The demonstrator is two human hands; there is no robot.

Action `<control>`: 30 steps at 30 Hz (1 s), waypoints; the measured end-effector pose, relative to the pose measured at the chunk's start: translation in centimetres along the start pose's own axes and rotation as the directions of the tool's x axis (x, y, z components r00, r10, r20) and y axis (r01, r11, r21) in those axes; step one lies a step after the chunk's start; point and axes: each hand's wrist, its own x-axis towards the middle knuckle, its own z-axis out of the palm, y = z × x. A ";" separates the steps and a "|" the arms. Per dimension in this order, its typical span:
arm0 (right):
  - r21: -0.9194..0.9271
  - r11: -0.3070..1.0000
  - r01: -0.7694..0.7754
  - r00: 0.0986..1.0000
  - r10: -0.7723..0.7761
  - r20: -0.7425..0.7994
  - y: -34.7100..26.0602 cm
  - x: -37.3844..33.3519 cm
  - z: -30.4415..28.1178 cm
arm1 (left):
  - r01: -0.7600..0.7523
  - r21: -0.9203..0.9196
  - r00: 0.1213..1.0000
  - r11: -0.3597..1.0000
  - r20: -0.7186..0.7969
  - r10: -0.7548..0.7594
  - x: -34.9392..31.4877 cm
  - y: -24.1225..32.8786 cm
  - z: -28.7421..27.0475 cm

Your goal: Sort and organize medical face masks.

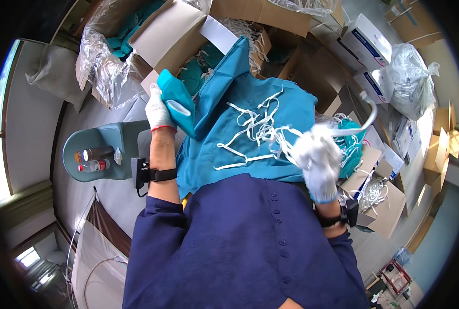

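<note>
My left hand (160, 109), in a white knit glove with a red cuff edge, grips a folded teal face mask (173, 98) with a pale oval patch. Below it spreads a teal cloth (198, 159) over my lap. A tangle of white elastic straps (258, 126) lies on this cloth. At the right of the tangle is my gloved right hand (319, 157), smeared by motion. Straps run up to its fingers, but whether they are held is unclear. A curved pale bar (366, 121) shows just beyond that hand.
Cardboard boxes (162, 33) with more teal masks stand at the far side. An open box of white straps (376, 198) sits at right, near stacked white cartons (366, 41) and a clear plastic bag (412, 77). Bottles lie on a blue-grey stool (80, 144) at left.
</note>
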 end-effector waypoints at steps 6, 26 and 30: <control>-0.920 -0.181 0.347 0.932 -0.044 0.360 6.2 5.7 -2.9 | 0.409 -0.215 0.784 0.887 0.581 -0.221 -1.4 -2.0 -0.4; -0.746 0.654 0.121 0.991 -0.036 0.128 6.8 5.8 1.9 | 0.011 0.444 0.728 0.896 0.610 -0.312 -11.0 -3.2 1.4; -0.509 0.828 -0.234 0.965 0.260 -0.020 7.3 4.1 0.3 | -0.125 0.499 0.837 0.858 0.518 -0.179 -8.4 0.4 0.6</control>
